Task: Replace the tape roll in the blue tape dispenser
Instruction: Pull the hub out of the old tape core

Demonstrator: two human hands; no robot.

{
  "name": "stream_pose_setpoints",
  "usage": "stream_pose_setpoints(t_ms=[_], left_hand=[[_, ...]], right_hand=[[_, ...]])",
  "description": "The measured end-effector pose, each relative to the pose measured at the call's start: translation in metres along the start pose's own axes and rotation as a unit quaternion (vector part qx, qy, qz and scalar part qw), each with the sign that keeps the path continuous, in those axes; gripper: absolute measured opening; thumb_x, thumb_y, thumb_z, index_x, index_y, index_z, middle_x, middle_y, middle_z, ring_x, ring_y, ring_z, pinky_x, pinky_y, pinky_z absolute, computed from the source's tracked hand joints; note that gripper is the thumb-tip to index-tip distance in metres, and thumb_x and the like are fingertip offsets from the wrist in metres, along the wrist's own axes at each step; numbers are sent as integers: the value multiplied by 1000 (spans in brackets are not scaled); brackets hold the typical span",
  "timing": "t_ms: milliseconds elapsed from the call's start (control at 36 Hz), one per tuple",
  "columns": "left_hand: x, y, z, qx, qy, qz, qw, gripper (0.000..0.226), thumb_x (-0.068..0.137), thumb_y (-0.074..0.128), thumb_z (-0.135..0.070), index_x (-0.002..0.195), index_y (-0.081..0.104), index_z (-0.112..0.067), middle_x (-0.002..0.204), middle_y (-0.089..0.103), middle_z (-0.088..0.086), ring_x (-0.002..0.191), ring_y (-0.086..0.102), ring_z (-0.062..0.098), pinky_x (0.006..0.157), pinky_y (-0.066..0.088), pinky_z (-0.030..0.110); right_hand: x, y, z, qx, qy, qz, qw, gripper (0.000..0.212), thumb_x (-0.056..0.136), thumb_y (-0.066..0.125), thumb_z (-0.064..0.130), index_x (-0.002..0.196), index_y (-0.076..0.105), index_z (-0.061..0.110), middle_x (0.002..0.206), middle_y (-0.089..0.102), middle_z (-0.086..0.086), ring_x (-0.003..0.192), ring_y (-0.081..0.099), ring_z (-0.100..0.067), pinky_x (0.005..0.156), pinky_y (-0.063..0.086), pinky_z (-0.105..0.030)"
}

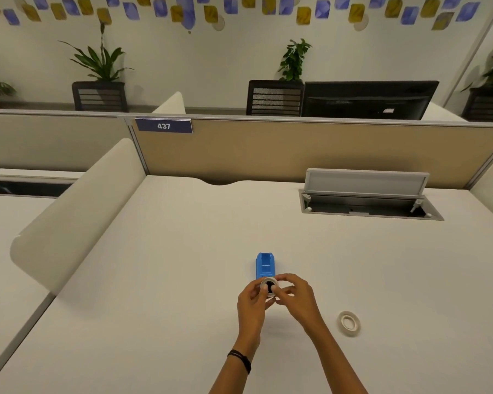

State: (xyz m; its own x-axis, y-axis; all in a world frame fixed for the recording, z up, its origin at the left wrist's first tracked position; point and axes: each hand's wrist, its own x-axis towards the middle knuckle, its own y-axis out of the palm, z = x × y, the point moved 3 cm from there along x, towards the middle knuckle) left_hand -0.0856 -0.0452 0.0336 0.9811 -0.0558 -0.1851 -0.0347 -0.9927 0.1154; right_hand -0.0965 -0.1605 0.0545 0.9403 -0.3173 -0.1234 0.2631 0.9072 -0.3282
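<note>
Both hands, left (pixel 252 301) and right (pixel 295 297), are pinching a roll (pixel 269 286) just short of the dispenser (pixel 265 265), which is lying lengthwise dead ahead, while a second roll (pixel 349 323) is sitting nearer the right.

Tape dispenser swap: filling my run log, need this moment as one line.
stage: roll out | both hands hold tape roll | blue dispenser empty on desk | second roll lies right

A dark monitor (pixel 367 99) stands behind the partition (pixel 268 149), near potted plants (pixel 293 59).
</note>
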Motion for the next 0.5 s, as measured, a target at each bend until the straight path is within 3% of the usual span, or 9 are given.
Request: stream_pose_setpoints(t_ms=[278,500], left_hand=[[4,-4,3,16,-7,1,1000,24,88,58,-18,110,61,-11,103,67,7,89,68,18,67,57,17],[5,-4,2,41,0,3,999,23,85,61,-22,106,63,-13,104,69,7,88,68,16,67,56,15]], right_hand=[[-1,0,0,-22,-10,67,997,27,86,59,19,114,58,18,116,60,-6,93,63,-20,66,57,-20],[0,1,1,-30,-23,42,998,22,84,62,13,106,62,14,100,63,0,81,63,-18,62,56,-19]])
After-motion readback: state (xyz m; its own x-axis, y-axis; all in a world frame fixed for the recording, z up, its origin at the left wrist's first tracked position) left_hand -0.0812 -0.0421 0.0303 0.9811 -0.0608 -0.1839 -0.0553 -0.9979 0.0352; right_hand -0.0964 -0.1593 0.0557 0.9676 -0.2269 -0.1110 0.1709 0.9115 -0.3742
